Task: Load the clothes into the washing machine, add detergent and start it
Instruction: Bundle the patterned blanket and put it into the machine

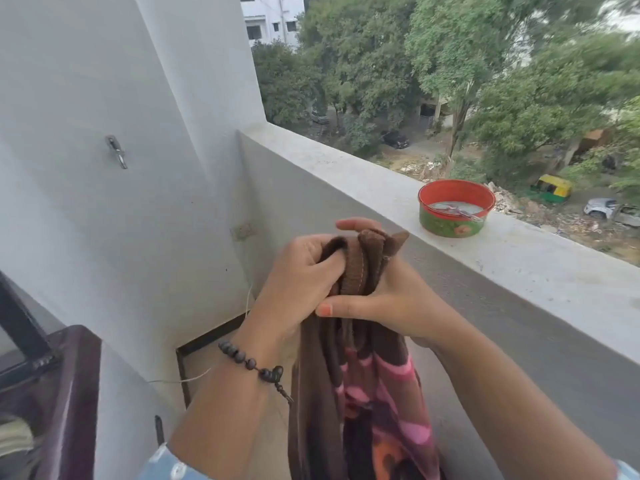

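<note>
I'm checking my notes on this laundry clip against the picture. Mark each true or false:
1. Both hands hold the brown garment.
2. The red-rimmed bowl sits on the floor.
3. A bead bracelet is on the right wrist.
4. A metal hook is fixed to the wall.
1. True: the left hand and the right hand both have a grip on the bunched brown garment.
2. False: the red-rimmed bowl sits on the parapet ledge.
3. False: the bead bracelet is on the left wrist.
4. True: the metal hook is on the wall.
</note>
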`<state>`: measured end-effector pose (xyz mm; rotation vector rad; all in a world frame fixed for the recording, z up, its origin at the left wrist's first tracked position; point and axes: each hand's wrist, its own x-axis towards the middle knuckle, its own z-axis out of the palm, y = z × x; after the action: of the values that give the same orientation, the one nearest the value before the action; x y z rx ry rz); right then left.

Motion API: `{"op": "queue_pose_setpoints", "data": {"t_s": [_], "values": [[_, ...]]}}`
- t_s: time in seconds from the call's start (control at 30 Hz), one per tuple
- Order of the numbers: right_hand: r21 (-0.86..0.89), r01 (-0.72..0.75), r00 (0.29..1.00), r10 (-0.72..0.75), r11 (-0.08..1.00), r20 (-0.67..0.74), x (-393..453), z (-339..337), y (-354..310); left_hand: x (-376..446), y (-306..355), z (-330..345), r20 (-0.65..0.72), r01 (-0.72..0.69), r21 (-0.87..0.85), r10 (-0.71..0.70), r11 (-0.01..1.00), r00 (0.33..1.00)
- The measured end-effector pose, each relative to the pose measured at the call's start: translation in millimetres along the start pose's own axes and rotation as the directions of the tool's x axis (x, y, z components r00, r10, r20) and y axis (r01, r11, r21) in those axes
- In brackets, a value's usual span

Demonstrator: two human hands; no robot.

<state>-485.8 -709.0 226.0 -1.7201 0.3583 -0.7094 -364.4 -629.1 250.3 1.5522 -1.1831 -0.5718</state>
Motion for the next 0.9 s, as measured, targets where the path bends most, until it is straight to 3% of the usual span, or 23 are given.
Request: {"op": "queue_pose_setpoints", "data": {"t_s": [0.1, 0.3, 0.47, 0.63, 0.8, 0.9], "values": [[0.020, -0.021, 0.999, 0.020, 1.000, 0.028, 1.1, -6.9, 5.2, -0.7, -7.8, -0.5, -0.066, -0.045, -0.044, 0.042, 0.998, 0.997], [0.144, 0.074, 0.997, -0.072, 0.987, -0.019, 5.4, -21.7, -5.5, -27.3, -39.6, 10.5, -0.040, -0.035, -0.214, 0.027, 0.976, 0.999], [0.180, 0.169, 0.986, -0.165, 0.969, -0.038, 6.6, -33.6, -25.3, -53.5, -96.5, 31.9, -0.108, 0.182, -0.011, -0.182, 0.983, 0.977], [0.244, 0.218, 0.976, -0.213, 0.945, -0.045, -3.9, -55.0, -38.2, -79.6, -154.4, 34.2, -0.103, 0.429, -0.100, -0.438, 0.898, 0.893], [0.262, 0.227, 0.973, -0.208, 0.938, -0.098, -15.0, -69.6, -42.4, -93.9, -172.8, 29.3, -0.218, 0.457, -0.203, -0.495, 0.866, 0.841], [0.261, 0.199, 0.978, -0.173, 0.945, -0.119, -16.8, -75.2, -38.8, -78.0, -156.8, 19.0, -0.377, 0.384, -0.224, -0.443, 0.896, 0.814]]}}
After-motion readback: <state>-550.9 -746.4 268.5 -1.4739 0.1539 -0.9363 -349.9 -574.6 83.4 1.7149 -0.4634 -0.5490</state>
